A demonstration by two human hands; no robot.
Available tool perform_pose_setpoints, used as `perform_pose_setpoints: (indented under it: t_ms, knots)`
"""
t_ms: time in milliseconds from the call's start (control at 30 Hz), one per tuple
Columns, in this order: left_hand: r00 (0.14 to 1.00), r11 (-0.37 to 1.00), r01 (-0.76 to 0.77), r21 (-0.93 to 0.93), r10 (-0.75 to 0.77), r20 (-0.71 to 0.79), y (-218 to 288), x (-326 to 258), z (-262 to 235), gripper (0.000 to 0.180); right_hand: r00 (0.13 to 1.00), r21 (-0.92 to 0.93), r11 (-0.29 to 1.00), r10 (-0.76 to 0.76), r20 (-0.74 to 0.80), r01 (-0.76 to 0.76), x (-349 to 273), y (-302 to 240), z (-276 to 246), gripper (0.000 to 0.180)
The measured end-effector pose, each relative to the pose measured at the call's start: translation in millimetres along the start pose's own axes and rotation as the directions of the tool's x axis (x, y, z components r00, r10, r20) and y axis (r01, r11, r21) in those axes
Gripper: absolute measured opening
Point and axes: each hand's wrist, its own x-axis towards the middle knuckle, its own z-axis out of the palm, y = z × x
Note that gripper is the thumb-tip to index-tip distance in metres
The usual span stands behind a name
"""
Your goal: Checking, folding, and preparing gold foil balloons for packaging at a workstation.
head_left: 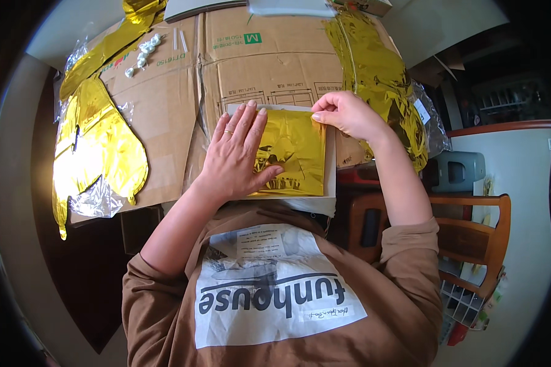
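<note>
A flat square of shiny gold foil (297, 137) lies on a white board (329, 165) close to my body. My left hand (236, 153) rests flat on the foil's left part, fingers stretched away from me and thumb spread toward its middle; a ring is on one finger. With thumb and forefinger my right hand (343, 115) pinches the foil's far right corner. What lies under my left palm is hidden. Both brown sleeves are pushed up to the elbows.
Cardboard (263, 67) covers the table. A gold foil balloon (98, 140) lies at the left and more gold foil (379, 73) at the right. Small white pieces (144, 52) sit at the far left. A wooden chair (471, 232) stands at right.
</note>
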Motion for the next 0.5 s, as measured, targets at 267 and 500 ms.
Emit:
perform_pose_setpoints:
  t_ms: [267,500]
  knots:
    - [0.997,0.999,-0.017,0.029,0.015,0.073,-3,-6,1,0.098,0.997,-0.319,0.948,0.017,0.074,0.008,0,-9,-5,0.019]
    - [0.993,0.996,-0.011,0.091,0.001,0.115,-1,-7,-2,0.098,0.996,-0.573,0.817,-0.011,0.091,0.061,-4,-17,1,0.024]
